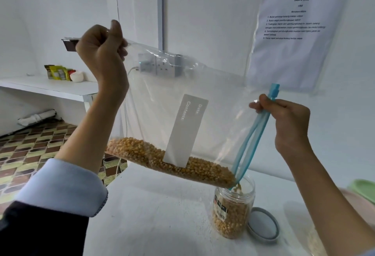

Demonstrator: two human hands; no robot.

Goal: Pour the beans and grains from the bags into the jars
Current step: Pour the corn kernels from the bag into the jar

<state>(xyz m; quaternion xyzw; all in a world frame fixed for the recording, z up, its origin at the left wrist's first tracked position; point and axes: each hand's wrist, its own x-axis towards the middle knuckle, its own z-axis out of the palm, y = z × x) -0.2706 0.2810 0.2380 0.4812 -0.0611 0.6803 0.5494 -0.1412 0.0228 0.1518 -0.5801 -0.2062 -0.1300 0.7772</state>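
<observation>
Head view: left hand (101,46), upper left of frame, fist clenched round the bottom corner of a clear zip bag (172,101), held high. Right hand (288,119), right of centre, pinches the blue zip strip (255,134) at the bag's mouth, fingers curled round it. Bag is tilted w/ the mouth end low; grey label (185,132) reads "Date / Contents". Yellow corn kernels (162,158) lie along the bag's lower edge, centre frame, sloping down-right to the open corner. That corner sits at the mouth of the clear jar (233,211), lower centre-right, upright on the white desk (158,215); kernels are dropping in. Jar approx 2/3 full, sticker on its left side. Jar lid (263,224) lies flat on the desk, just beside the jar on its right. Bkgd: printed sheet (294,32) in a plastic sleeve on the wall, upper right; wall socket (160,65) behind the bag; shelf (50,87) w/ packets, mid left.
</observation>
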